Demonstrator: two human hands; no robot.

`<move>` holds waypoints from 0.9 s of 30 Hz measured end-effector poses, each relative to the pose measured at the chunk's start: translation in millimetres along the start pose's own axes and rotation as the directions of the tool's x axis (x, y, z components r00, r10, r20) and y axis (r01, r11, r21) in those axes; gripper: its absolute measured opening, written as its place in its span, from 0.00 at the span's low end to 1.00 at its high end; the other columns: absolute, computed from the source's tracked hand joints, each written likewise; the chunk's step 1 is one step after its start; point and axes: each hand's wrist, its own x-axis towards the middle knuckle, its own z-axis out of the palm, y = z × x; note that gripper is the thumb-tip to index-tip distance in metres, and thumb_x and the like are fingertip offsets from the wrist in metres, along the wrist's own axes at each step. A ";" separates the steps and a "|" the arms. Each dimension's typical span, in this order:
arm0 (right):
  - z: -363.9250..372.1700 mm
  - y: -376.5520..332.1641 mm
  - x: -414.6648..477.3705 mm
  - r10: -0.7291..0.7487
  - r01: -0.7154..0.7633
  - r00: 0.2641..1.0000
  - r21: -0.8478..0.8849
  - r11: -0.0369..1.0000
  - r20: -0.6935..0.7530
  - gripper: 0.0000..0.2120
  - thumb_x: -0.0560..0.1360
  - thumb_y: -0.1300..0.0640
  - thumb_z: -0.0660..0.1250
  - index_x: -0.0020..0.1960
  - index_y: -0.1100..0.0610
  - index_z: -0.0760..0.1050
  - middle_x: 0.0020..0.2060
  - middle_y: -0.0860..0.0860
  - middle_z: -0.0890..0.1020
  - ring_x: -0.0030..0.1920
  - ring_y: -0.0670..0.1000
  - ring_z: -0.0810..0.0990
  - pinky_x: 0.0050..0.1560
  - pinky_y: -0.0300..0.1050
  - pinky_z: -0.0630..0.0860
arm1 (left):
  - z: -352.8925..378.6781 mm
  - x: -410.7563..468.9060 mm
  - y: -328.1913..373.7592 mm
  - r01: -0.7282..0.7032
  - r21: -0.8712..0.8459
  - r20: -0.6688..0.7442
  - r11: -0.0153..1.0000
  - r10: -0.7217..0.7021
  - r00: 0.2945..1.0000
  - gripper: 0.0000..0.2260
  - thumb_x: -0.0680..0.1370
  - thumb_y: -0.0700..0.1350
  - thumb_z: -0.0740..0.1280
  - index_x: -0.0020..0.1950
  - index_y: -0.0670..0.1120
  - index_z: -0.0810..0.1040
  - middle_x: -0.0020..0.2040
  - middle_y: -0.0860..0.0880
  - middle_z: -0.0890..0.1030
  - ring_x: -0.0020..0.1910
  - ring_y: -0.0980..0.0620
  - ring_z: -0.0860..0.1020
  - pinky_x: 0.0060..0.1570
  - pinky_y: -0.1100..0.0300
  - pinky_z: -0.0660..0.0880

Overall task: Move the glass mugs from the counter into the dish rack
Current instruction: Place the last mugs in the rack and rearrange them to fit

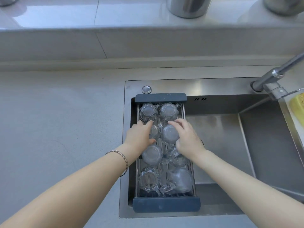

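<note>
A dish rack [160,97] with dark blue ends spans the left part of the steel sink. Several clear glass mugs stand upside down in it, in two columns. My left hand [139,134] grips the second mug [155,131] of the left column, thumb and fingers around it. Around the second mug [169,133] of the right column, my right hand [187,137] has its fingers curled over the far side. Two mugs [148,111] sit at the far end, and others [152,155] lie nearer me.
The grey counter [57,129] stretches left of the sink. A chrome faucet [278,74] reaches in from the right, with a yellow sponge [298,107] at the right edge. Two steel canisters [187,6] stand on the raised ledge behind.
</note>
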 end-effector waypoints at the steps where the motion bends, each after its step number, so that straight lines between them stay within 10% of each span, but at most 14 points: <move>1: 4.0 -1.7 -4.4 0.095 -0.094 0.995 0.061 0.994 -0.006 0.31 0.69 0.67 0.63 0.70 0.55 0.62 0.66 0.57 0.67 0.67 0.57 0.65 0.65 0.51 0.67 | 0.7 -0.3 0.0 -0.001 0.008 -0.002 1.000 0.001 1.000 0.30 0.75 0.53 0.67 0.74 0.50 0.58 0.62 0.40 0.72 0.58 0.41 0.74 0.51 0.51 0.75; 6: 14.9 -6.9 0.9 0.334 -0.332 0.942 0.194 0.923 0.027 0.38 0.69 0.56 0.72 0.73 0.55 0.56 0.67 0.56 0.68 0.64 0.56 0.70 0.62 0.47 0.67 | 4.1 -2.2 -2.4 -0.002 -0.024 -0.009 1.000 0.002 1.000 0.31 0.76 0.53 0.66 0.75 0.51 0.56 0.62 0.40 0.71 0.58 0.41 0.74 0.50 0.51 0.75; 16: 12.1 -8.0 3.3 0.380 -0.371 0.925 0.265 0.890 0.021 0.36 0.67 0.55 0.75 0.70 0.58 0.62 0.66 0.57 0.70 0.64 0.57 0.71 0.64 0.49 0.67 | 6.4 -7.2 4.4 0.036 0.043 -0.051 0.998 -0.034 0.998 0.30 0.76 0.53 0.65 0.74 0.49 0.56 0.65 0.41 0.69 0.61 0.42 0.71 0.54 0.50 0.74; 19: 2.6 -9.4 -5.1 0.345 -0.341 0.938 0.278 0.898 0.034 0.37 0.70 0.52 0.72 0.72 0.58 0.57 0.70 0.55 0.65 0.67 0.55 0.69 0.64 0.48 0.66 | 6.8 -23.8 4.8 -0.145 0.023 -0.195 0.989 0.146 0.970 0.26 0.76 0.51 0.65 0.72 0.47 0.62 0.65 0.44 0.69 0.62 0.43 0.69 0.59 0.52 0.69; 22: -3.5 -4.9 -27.7 0.325 -0.312 0.946 0.239 0.919 -0.014 0.30 0.71 0.53 0.69 0.70 0.55 0.61 0.66 0.55 0.67 0.65 0.54 0.70 0.62 0.48 0.68 | 15.0 -47.9 3.5 -0.330 0.125 -0.043 0.936 0.338 0.940 0.22 0.76 0.50 0.63 0.69 0.47 0.66 0.67 0.46 0.70 0.63 0.43 0.70 0.59 0.51 0.68; 27: 13.7 -3.2 -56.7 0.292 -0.287 0.939 -0.053 0.956 0.183 0.34 0.68 0.47 0.70 0.71 0.46 0.60 0.66 0.51 0.67 0.64 0.56 0.66 0.62 0.51 0.70 | 35.3 -61.2 13.6 -0.121 0.231 0.105 0.965 0.099 0.990 0.31 0.76 0.54 0.65 0.74 0.51 0.55 0.73 0.45 0.61 0.61 0.39 0.71 0.56 0.48 0.72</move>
